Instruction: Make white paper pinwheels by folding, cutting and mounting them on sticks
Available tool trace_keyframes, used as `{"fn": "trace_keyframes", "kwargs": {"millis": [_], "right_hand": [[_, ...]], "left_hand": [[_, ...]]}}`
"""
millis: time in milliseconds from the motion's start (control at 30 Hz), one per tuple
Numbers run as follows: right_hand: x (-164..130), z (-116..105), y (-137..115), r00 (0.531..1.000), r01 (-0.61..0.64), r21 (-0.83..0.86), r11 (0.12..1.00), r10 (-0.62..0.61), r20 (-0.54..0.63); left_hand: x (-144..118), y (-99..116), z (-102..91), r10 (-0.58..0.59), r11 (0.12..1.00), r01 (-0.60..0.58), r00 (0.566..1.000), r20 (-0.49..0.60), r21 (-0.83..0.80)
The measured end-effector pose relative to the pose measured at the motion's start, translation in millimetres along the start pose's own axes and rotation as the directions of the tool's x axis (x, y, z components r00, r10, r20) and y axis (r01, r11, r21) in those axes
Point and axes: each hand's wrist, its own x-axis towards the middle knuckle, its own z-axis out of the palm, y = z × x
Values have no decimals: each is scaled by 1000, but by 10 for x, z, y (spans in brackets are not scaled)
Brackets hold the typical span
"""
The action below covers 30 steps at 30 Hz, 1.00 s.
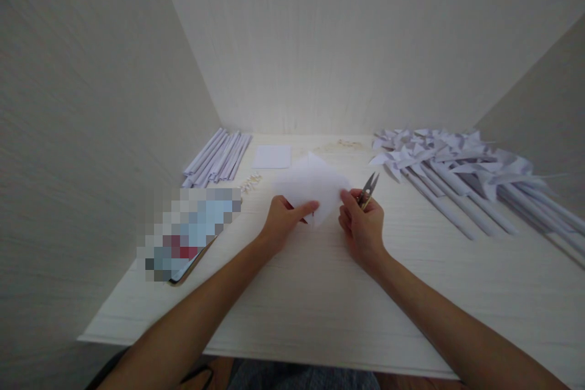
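Paper: I hold a white square paper sheet (313, 186) just above the pale wooden worktop (320, 304), in the middle.
Left hand (283, 219): my fingers pinch the sheet's near edge.
Right hand (361, 225): closed on small metal snips (368, 189), also touching the sheet.
Right side: white paper pinwheels (457, 164).
Left side: rolled white paper sticks (219, 155).

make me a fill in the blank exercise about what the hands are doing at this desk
1. Both hands pinch a white sheet of ____.
2. The right hand also holds small metal ____.
3. The finished pinwheels lie on the ____ side of the table.
4. The rolled paper tubes lie nearer the ____ hand.

Missing words: paper; snips; right; left
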Motion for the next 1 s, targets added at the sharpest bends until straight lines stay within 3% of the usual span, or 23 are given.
{"fn": "trace_keyframes", "kwargs": {"millis": [167, 300, 433, 633, 1000], "right_hand": [[-125, 5, 72, 953, 35, -348, 937, 74, 294], [-171, 11, 88, 903, 82, -418, 905, 110, 416], [-145, 4, 80, 901, 35, -361, 932, 127, 416], [-141, 5, 77, 898, -12, -308, 951, 146, 416], [-106, -28, 86, 932, 150, -446, 882, 24, 362]], "left_hand": [[-19, -1, 51, 42, 990, -62, 986, -164, -125], [-32, 7, 61, 14, 982, -38, 991, -129, -186], [-34, -1, 61, 4, 994, -13, 997, -80, -111], [-33, 30, 73, 19, 987, -46, 985, -171, -156], [-18, 15, 54, 58, 993, -75, 984, -169, -93]]}}
